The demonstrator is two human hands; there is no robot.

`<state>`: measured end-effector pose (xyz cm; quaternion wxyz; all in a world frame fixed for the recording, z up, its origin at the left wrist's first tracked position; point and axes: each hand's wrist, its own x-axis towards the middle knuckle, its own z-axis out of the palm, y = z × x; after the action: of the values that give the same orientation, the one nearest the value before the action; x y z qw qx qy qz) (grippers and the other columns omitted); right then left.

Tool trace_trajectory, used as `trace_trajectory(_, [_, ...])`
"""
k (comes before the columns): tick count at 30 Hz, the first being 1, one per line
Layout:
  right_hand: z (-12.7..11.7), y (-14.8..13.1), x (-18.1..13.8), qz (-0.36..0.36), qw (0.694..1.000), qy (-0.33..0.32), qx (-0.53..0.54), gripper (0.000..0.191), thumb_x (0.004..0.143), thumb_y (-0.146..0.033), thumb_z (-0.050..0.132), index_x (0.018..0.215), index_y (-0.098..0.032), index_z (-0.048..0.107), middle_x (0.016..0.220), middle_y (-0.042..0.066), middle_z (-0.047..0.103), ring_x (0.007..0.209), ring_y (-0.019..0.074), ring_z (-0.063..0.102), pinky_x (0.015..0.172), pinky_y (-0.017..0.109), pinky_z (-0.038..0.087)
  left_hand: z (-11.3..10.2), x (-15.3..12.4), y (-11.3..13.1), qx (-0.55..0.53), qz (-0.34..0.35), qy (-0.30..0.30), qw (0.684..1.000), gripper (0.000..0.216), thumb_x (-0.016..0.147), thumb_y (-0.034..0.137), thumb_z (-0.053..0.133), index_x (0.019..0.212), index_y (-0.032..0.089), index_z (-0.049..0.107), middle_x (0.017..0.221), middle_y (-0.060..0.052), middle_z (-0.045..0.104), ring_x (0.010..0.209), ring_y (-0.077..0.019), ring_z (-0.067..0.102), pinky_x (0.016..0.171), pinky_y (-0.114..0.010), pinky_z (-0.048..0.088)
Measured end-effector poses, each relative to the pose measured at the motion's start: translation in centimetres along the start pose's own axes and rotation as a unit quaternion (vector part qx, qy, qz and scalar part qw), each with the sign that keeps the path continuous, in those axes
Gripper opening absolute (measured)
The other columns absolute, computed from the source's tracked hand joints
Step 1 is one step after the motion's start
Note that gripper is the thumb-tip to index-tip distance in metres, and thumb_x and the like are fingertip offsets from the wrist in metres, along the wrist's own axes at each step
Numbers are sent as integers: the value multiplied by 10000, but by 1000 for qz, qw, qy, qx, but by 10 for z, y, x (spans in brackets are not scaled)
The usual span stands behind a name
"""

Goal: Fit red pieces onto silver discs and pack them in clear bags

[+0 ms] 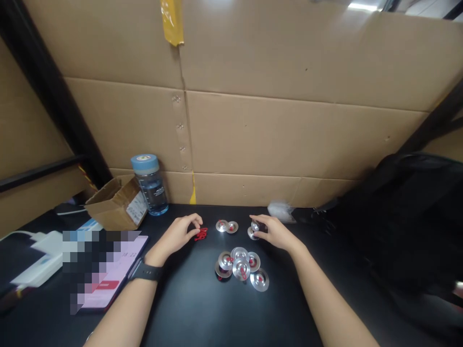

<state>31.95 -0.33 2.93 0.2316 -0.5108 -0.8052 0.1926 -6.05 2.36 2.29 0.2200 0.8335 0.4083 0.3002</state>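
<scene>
My right hand (277, 231) holds a small metal finger cymbal (255, 225) between thumb and fingers. Another shiny disc (251, 234) lies just under it on the black table. At the left, my left hand (181, 233) rests with fingers bent and thumb apart, its tip beside a small heap of red cords (201, 234). Between the hands lies a pair of finger cymbals (222, 225) with red in their middles. Closer to me, several more cymbals (241, 268) overlap in a cluster, some with red cord loops showing.
A water bottle (151, 188) with a blue lid and an open cardboard box (115, 205) stand at the back left. A phone (115, 274) and a white power strip (39, 272) lie on the left. Clear plastic (281, 212) lies at the back; a black bag (408, 231) fills the right.
</scene>
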Motion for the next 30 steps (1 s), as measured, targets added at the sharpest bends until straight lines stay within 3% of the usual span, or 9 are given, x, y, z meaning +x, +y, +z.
trace_trajectory(5, [7,1,1,25,999,-36,-24,521,749,-314,845,1254,-255,729,1213,81,738,1098,286,657,1011,410,481,-1,-1,-1,4,-9,-16,1000,93,915,255,618,992,211,648,925,-20,741,882,-183,692,835,-285,487])
trace_trajectory(11, [14,7,2,-5,999,-41,-16,455,807,-307,799,1254,-264,724,1323,90,684,1193,281,606,1080,442,427,-1,-1,3,19,-12,-28,999,86,912,266,622,949,207,673,969,-38,741,917,-195,683,854,-297,492])
trace_trajectory(16, [27,-18,10,-21,999,-1,-31,466,860,-384,754,1311,-316,658,1378,91,624,1246,295,546,1069,477,393,2,-1,-1,32,-5,-24,999,155,956,288,549,951,204,679,985,-57,729,931,-204,668,867,-311,487])
trace_trajectory(18, [38,-35,23,-41,998,33,-39,386,948,-379,644,1327,-312,628,1337,90,644,1218,276,555,1038,459,387,4,-1,-3,34,-6,-19,999,175,972,285,523,951,206,678,990,-57,721,936,-204,663,873,-311,482])
trace_trajectory(20, [52,-51,41,-52,996,27,-71,377,953,-378,636,1316,-278,629,1266,99,670,1150,269,576,995,440,379,6,0,-3,38,-6,-18,999,182,980,282,511,960,208,676,993,-55,710,942,-206,657,877,-312,478])
trace_trajectory(24, [71,-70,78,-62,989,-16,-136,144,941,-297,650,1015,-212,739,1051,84,710,1012,245,609,927,401,372,9,0,3,49,-8,-8,999,169,976,265,522,993,215,683,1022,-55,694,985,-215,641,908,-327,469])
trace_trajectory(27, [72,-74,93,-60,990,-10,-129,129,943,-220,624,910,-204,748,986,78,714,962,224,629,877,355,403,11,1,11,59,-11,21,998,166,970,253,537,1030,228,689,1078,-61,693,1059,-233,628,947,-348,459])
trace_trajectory(30, [61,-79,92,-47,997,37,-38,135,951,-252,612,906,-216,734,989,64,713,909,203,653,828,319,461,15,3,23,62,-18,40,997,173,978,245,526,1013,232,696,1050,-59,699,1045,-242,632,934,-365,459])
